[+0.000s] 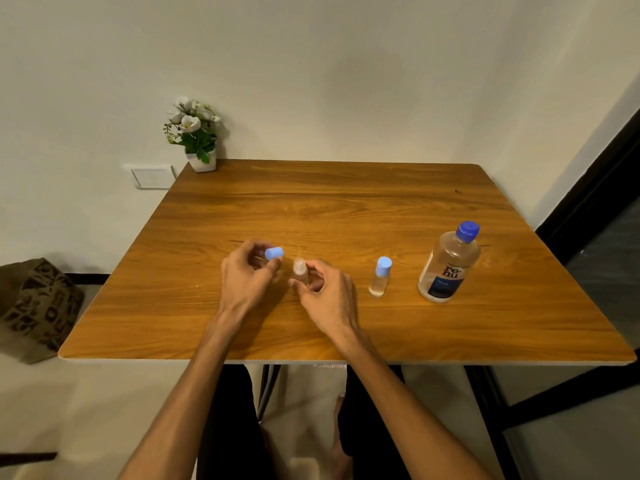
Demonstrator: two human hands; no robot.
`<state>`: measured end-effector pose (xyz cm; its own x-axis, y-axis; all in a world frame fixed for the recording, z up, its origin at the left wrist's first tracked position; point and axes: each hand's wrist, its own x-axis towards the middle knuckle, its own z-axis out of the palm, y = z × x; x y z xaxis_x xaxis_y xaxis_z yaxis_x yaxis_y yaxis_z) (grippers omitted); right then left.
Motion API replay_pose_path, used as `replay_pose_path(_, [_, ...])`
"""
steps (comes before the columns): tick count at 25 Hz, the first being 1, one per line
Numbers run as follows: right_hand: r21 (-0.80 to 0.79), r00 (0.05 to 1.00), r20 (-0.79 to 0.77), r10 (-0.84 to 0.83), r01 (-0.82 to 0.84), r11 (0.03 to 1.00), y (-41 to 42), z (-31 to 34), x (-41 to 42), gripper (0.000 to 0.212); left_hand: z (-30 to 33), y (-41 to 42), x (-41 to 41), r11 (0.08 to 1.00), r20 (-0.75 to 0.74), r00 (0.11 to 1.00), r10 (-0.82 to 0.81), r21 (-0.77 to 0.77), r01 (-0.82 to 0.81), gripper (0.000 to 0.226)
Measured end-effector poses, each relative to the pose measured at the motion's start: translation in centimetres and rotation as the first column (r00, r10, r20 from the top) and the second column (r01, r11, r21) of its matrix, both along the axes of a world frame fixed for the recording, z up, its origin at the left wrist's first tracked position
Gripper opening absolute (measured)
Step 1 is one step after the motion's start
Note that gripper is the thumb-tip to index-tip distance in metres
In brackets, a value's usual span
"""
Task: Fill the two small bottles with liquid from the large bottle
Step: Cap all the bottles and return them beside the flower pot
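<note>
An uncapped small clear bottle [300, 271] stands upright on the wooden table [346, 209], gripped low by the fingers of my right hand [327, 292]. Just left of its mouth, my left hand [247, 275] pinches its light blue cap [274, 253] between thumb and fingers. A second small bottle [380, 278] with a light blue cap on stands to the right, untouched. Farther right stands the large clear bottle [449, 265] with a darker blue cap and a dark label, closed and holding clear liquid.
A small white pot of white flowers [194, 133] sits at the table's far left corner against the wall. A patterned bag [38, 306] lies on the floor to the left. My knees show below the table's front edge.
</note>
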<state>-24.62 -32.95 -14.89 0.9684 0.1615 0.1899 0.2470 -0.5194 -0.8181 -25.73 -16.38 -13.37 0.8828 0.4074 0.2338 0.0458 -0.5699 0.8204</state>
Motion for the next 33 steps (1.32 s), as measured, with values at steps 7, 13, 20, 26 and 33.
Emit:
replay_pose_path(7, [0.007,1.000,0.020,-0.009,0.009,1.000,-0.9,-1.2,0.2,0.038,4.1,-2.6,-0.2,0.934,-0.138,0.957,-0.255,0.220,0.281,0.012])
replay_pose_path(13, [0.047,1.000,-0.004,-0.004,0.004,0.999,-1.0,-1.4,0.5,0.037,6.1,-4.1,-0.2,0.754,-0.215,0.949,-0.231,0.576,0.314,0.031])
replay_pose_path(20, [0.009,0.999,0.031,-0.018,0.018,1.000,-0.9,-1.1,0.3,0.039,5.0,-3.6,-0.7,0.765,-0.178,0.950,-0.258,0.563,0.313,0.032])
replay_pose_path(26, [-0.026,0.999,0.039,-0.019,0.020,0.999,-1.5,-0.7,0.2,0.028,6.2,-4.8,-1.1,0.701,-0.182,0.880,-0.440,0.543,0.463,0.043])
replay_pose_path(33, [0.000,1.000,0.018,-0.004,0.004,1.000,-1.3,-0.5,0.2,0.035,5.9,-4.5,-1.0,0.770,-0.183,0.930,-0.319,0.522,0.366,0.020])
